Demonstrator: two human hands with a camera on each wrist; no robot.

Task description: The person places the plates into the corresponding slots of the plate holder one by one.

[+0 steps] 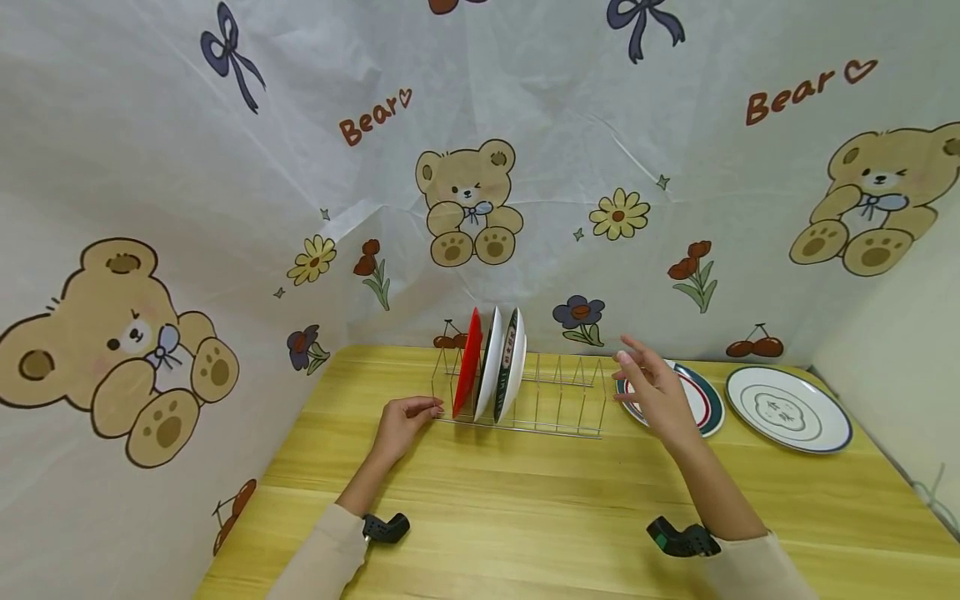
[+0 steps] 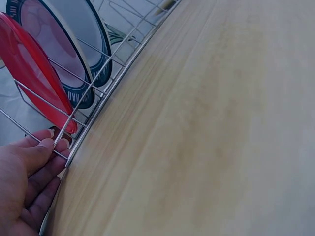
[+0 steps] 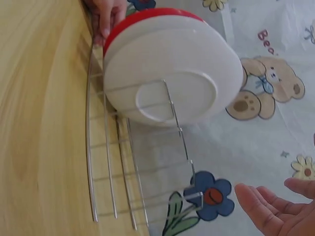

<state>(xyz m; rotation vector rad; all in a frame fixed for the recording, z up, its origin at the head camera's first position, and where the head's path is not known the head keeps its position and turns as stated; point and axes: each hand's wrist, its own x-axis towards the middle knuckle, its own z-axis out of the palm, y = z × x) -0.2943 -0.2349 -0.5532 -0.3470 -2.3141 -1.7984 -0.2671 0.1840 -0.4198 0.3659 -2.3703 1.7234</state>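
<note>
Head: rack point(image 1: 558, 432) before cloth point(image 1: 555, 125) reading "Bear".

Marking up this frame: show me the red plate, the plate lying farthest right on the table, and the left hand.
Red plate point(image 2: 28, 64): left wrist view, on its red face.
Farthest-right plate point(image 1: 786, 411): head view, on the printed emblem at its middle.
Left hand point(image 1: 400, 426): head view, on the back of the hand.

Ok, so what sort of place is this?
Probably a staged indoor tabletop rather than a working kitchen, judging by the wood-grain table, the bear-print sheet behind it, and the wire rack holding plates on edge.
</note>
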